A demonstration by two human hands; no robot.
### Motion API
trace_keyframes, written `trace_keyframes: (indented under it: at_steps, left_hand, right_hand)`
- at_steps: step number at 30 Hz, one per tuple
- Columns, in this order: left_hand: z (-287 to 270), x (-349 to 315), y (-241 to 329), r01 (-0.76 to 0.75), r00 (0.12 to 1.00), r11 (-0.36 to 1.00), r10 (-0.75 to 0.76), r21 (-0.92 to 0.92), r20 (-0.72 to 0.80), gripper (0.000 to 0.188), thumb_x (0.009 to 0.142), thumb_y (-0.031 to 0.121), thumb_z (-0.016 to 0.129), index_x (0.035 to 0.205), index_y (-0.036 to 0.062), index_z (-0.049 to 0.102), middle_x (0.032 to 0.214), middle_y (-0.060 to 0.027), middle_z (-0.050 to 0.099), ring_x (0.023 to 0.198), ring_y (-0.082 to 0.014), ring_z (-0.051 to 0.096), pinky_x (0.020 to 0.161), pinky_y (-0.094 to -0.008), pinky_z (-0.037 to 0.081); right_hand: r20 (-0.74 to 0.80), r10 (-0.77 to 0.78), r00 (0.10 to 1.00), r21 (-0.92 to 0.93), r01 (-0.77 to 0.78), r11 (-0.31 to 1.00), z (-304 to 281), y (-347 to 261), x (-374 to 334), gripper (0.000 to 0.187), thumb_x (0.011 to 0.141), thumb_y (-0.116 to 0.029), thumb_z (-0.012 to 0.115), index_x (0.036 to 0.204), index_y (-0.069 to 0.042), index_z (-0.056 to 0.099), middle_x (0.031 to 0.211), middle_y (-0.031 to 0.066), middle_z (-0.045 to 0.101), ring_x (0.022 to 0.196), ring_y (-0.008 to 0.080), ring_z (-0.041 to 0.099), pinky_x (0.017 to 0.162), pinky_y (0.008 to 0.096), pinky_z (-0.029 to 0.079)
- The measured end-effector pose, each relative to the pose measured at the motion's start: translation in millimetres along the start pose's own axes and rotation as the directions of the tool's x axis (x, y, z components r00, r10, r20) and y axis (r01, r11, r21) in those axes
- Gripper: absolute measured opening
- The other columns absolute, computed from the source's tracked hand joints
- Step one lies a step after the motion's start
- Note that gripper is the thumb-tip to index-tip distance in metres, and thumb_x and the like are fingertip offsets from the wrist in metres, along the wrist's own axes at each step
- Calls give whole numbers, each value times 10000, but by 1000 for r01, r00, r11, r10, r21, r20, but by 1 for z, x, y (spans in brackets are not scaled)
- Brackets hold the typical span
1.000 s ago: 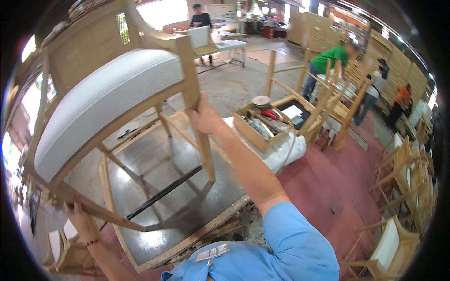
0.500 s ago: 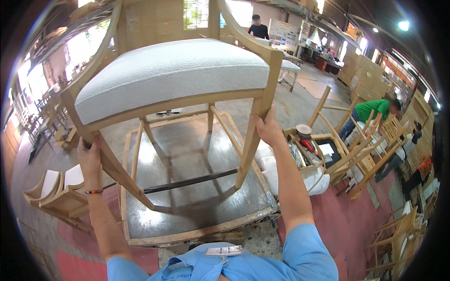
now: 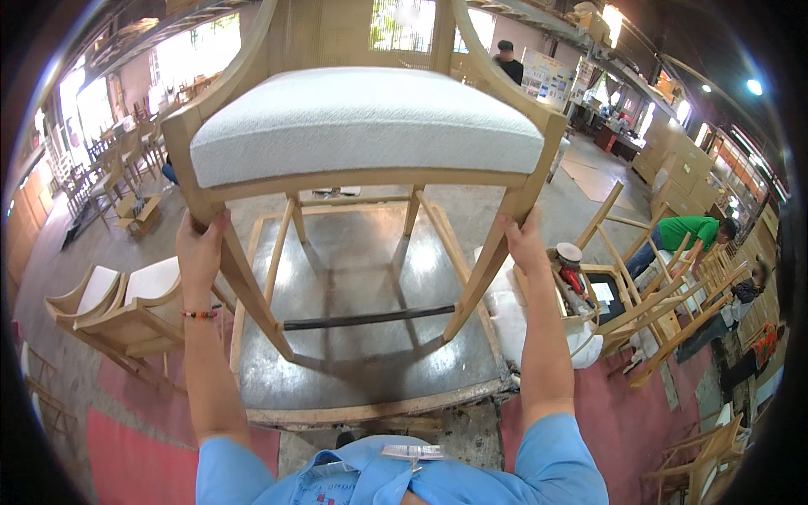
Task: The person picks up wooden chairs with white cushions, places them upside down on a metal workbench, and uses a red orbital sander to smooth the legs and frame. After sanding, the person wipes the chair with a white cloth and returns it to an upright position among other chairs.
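Observation:
A wooden chair (image 3: 370, 179) with a white textured seat cushion (image 3: 370, 118) stands upright before me, over a work table with a dark metal top (image 3: 353, 379) and a wooden rim. My left hand (image 3: 202, 248) is closed round the chair's near left leg, just below the seat frame. On the near right leg, at about the same height, my right hand (image 3: 526, 241) has its grip. A dark stretcher bar (image 3: 370, 317) joins the two near legs. Whether the leg tips touch the metal top, I cannot tell. The upper part of the backrest runs out of view.
White-cushioned chairs (image 3: 139, 311) stand at the left. Right of the table, a red power tool (image 3: 571, 273) lies among tools near a pale cloth (image 3: 509, 324). Further right are upturned wooden chair frames (image 3: 644, 278) and a person in green (image 3: 686, 231). Stacked cartons (image 3: 682, 168) stand behind.
The chair has turned slightly and sits more level and square to me. Both hands keep their grip on its legs. My view has swung a little to the left.

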State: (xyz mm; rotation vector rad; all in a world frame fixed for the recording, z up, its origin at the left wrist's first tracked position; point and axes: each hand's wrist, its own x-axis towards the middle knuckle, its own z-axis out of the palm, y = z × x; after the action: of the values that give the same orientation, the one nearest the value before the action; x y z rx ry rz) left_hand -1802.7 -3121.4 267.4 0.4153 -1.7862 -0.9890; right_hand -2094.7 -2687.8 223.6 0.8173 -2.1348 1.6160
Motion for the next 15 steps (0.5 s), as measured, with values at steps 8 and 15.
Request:
trace_keyframes:
  at_steps: [8,15]
  left_hand:
    - [-5,12,-13,47,998,998,-49,35,46,368,848,281,729,1052,-15,650,889,-57,678,789,-125,596,721,-283,476]
    - [-5,8,-18,22,998,999,-24,26,65,354,855,274,734,1039,-16,647,891,-65,681,800,-133,602,739,-284,478]
  right_hand:
    - [-45,119,992,-59,-121,991,9,0,-2,475,923,-219,654,1292,-41,413,1145,100,563,1027,195,543,897,336,465]
    - [-31,200,979,11,-200,980,8,-19,-5,482,913,-200,664,1280,-8,418,1125,111,584,1010,186,564,871,331,480]
